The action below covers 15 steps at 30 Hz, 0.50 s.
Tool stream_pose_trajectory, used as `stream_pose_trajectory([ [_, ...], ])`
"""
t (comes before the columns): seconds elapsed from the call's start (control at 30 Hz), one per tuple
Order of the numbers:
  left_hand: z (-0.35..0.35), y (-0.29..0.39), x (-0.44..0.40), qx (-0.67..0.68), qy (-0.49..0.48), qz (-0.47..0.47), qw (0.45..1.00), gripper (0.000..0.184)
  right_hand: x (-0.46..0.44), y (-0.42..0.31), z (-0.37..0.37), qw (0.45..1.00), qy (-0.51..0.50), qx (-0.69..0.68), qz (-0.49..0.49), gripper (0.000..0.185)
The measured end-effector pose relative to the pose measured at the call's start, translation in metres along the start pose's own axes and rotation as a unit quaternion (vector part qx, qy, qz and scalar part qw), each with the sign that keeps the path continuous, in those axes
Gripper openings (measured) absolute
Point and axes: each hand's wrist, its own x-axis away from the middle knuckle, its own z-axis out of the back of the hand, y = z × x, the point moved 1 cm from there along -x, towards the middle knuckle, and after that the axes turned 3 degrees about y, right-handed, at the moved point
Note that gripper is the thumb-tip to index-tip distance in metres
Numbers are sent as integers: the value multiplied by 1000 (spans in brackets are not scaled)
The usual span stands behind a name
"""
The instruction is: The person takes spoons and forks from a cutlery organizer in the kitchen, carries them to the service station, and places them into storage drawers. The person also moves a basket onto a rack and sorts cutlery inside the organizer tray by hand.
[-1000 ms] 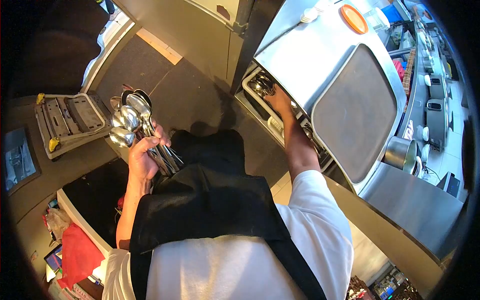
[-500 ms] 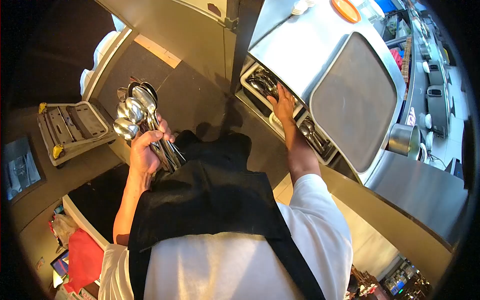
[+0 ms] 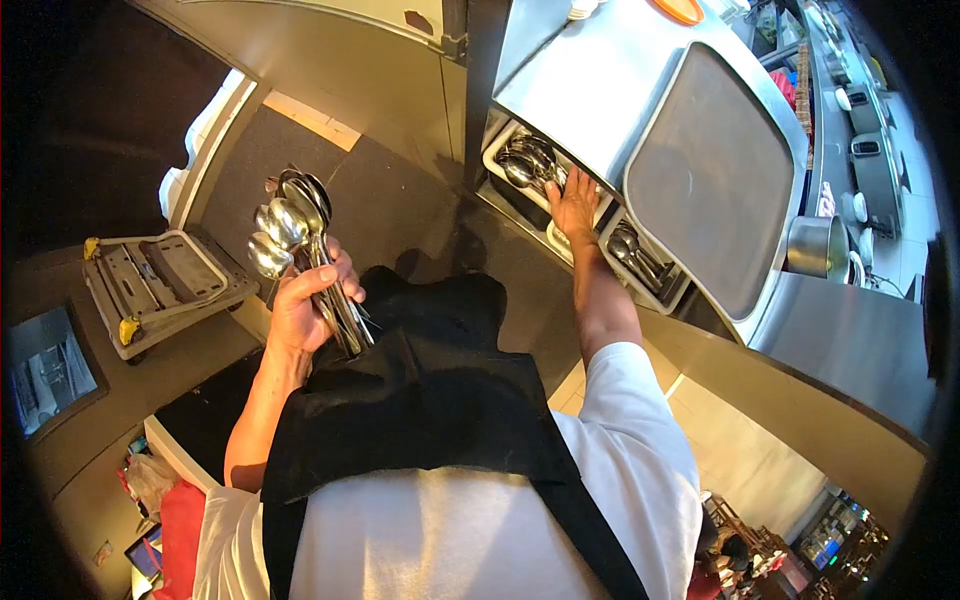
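Note:
My left hand (image 3: 312, 308) is closed around the handles of a bunch of metal spoons (image 3: 284, 224), bowls upward, in front of the black apron (image 3: 420, 420). On the other side, my right hand (image 3: 575, 207) reaches under the counter's edge, fingers stretched out over the near end of a pale bin (image 3: 491, 158). Loose spoons (image 3: 524, 163) lie in that bin, close to the fingertips. Whether the fingers touch them, I cannot tell. Beside my right forearm, a second pale bin (image 3: 682, 290) holds more spoons (image 3: 632, 250).
Above the bins is a steel counter (image 3: 590, 85) with a large grey-brown tray (image 3: 715, 180) and an orange plate (image 3: 682, 9). A metal pot (image 3: 814, 246) stands beyond the tray. A flat cart (image 3: 165, 290) sits on the dark floor at left.
The view has shifted slightly. My right hand has drawn back a little from the spoons in the bin, exposing more of them. My left hand still grips its bunch.

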Motion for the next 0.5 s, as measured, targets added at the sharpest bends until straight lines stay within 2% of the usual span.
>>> stream_pose_trajectory([
  [0.07,7,2,1,-5,6,17,1000,26,-3,-3,1,999,-13,19,-25,89],
  [0.13,19,7,-3,-31,-9,40,999,22,8,-14,1,994,109,1,-14,84],
  [0.17,23,11,-5,-29,-29,44,998,22,19,-24,2,986,165,-21,-7,87],
  [0.2,24,14,-8,-24,-52,47,997,21,37,-44,7,973,219,-76,15,85],
  [0.27,27,23,-13,-60,-91,72,991,19,85,-103,29,930,155,-322,85,79],
  [0.3,30,26,-16,-46,-125,99,986,20,114,-141,44,880,72,-458,106,75],
  [0.33,33,29,-19,-33,-160,131,978,20,142,-180,61,804,-8,-582,125,71],
  [0.4,32,35,-16,-51,-188,202,960,22,179,-240,101,719,-6,-654,234,75],
  [0.47,39,36,-10,-81,-239,257,933,23,190,-281,125,658,19,-679,327,67],
  [0.5,43,36,-9,-93,-266,291,914,23,196,-295,132,675,18,-637,372,58],
])
